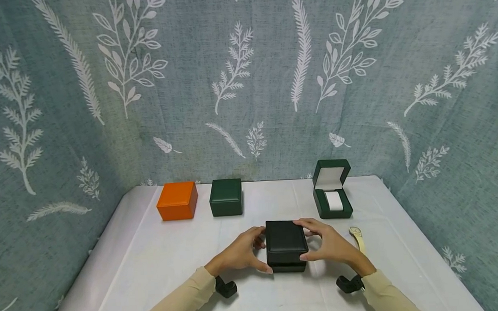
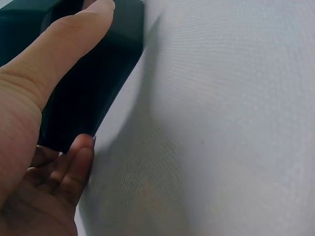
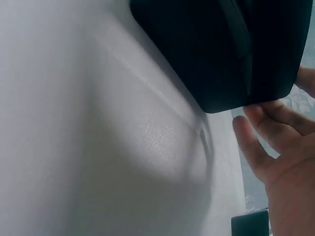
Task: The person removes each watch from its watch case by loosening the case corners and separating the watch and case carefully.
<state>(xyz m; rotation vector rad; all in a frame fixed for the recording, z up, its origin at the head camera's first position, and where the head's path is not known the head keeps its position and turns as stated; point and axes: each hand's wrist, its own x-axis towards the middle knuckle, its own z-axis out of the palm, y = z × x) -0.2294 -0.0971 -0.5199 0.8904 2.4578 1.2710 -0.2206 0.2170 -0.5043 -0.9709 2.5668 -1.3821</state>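
Note:
A black watch box [image 1: 286, 237] sits on the white-covered table between the two hands. My left hand [image 1: 245, 250] holds its left side, thumb at the front corner and fingers toward the back. In the left wrist view the thumb [image 2: 74, 44] lies along the dark box wall. My right hand [image 1: 330, 242] grips the lid from the right, with the thumb at the front edge and fingertips at the back corner. In the right wrist view a narrow slanted gap [image 3: 241, 44] runs between lid and base. A gold-toned wristwatch [image 1: 357, 236] lies just behind the right hand, its strap partly hidden.
An open green watch box [image 1: 333, 203] with a white cushion [image 1: 333, 200] stands at the back right. A closed orange box [image 1: 177, 201] and a closed green box [image 1: 226, 197] stand at the back left. A patterned curtain [image 1: 247, 104] borders the table [image 1: 128, 253].

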